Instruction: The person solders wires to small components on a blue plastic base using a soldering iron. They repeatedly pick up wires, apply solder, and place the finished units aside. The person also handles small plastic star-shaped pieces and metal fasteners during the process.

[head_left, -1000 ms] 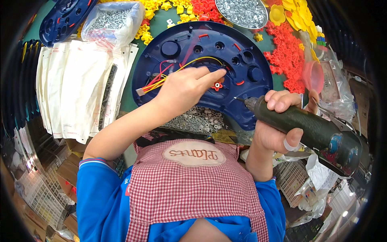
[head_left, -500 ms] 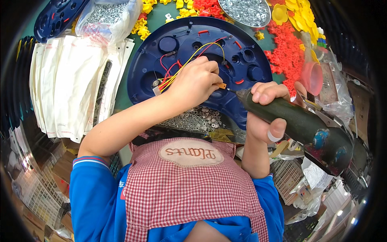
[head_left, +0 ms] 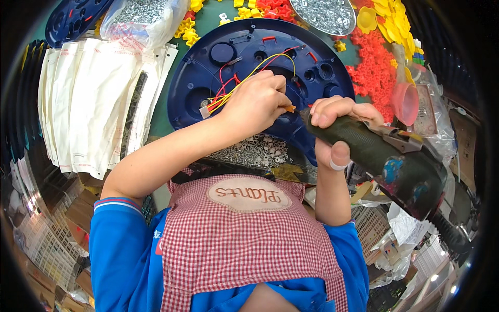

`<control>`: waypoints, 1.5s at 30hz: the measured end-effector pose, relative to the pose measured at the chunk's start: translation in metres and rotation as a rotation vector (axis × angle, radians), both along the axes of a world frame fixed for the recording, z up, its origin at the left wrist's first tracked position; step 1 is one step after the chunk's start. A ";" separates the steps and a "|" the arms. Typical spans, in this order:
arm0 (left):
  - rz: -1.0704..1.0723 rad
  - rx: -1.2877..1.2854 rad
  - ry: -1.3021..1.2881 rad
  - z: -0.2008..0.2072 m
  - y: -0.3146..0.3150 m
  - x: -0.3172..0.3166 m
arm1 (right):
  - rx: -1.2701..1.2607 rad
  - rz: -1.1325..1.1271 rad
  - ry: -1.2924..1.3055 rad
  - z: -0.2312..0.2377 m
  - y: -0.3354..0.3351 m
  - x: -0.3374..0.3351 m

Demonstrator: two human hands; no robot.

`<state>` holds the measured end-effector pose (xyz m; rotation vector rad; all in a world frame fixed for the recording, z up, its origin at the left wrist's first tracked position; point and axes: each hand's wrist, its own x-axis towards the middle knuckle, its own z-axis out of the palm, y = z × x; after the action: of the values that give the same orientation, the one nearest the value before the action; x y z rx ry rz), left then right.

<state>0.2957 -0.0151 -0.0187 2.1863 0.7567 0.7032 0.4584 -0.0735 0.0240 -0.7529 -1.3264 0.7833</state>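
My left hand [head_left: 260, 100] is closed in a pinch over the dark blue curved plastic housing [head_left: 221, 52]. A small orange piece [head_left: 290, 108] sticks out from its fingertips. Red and yellow wires [head_left: 221, 99] run beneath that hand across the housing, near a white connector [head_left: 205, 112]. My right hand [head_left: 338, 125] is wrapped round a dark, paint-stained power screwdriver [head_left: 358, 145]. The tool's nose points left, close beside the orange piece; whether its tip touches anything is hard to make out. A white band circles the right thumb.
Loose screws [head_left: 254, 152] lie between the housing and my apron. White paper-like packets [head_left: 99, 104] are stacked at left, below a bag of metal parts [head_left: 140, 15]. Red plastic pieces [head_left: 371, 73], yellow pieces [head_left: 390, 21] and a metal-parts dish [head_left: 327, 15] sit at the far side and right.
The screwdriver has swung, its rear end moving left and its nose coming slightly closer to the left fingertips. My left hand keeps its pinch on the orange piece.
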 end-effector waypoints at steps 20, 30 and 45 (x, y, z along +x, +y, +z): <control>-0.095 0.212 0.009 0.029 -0.042 -0.055 | -0.173 0.072 0.396 0.020 -0.061 -0.027; -0.133 0.191 0.046 0.019 -0.048 -0.052 | -0.187 0.038 0.355 0.034 -0.059 -0.028; -0.107 0.268 -0.029 0.019 -0.041 -0.049 | -0.207 0.073 0.376 0.039 -0.051 -0.031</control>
<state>0.2462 -0.0561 0.0002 2.4317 0.5511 0.8181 0.4273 -0.1245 0.0633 -0.6811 -0.9475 1.0752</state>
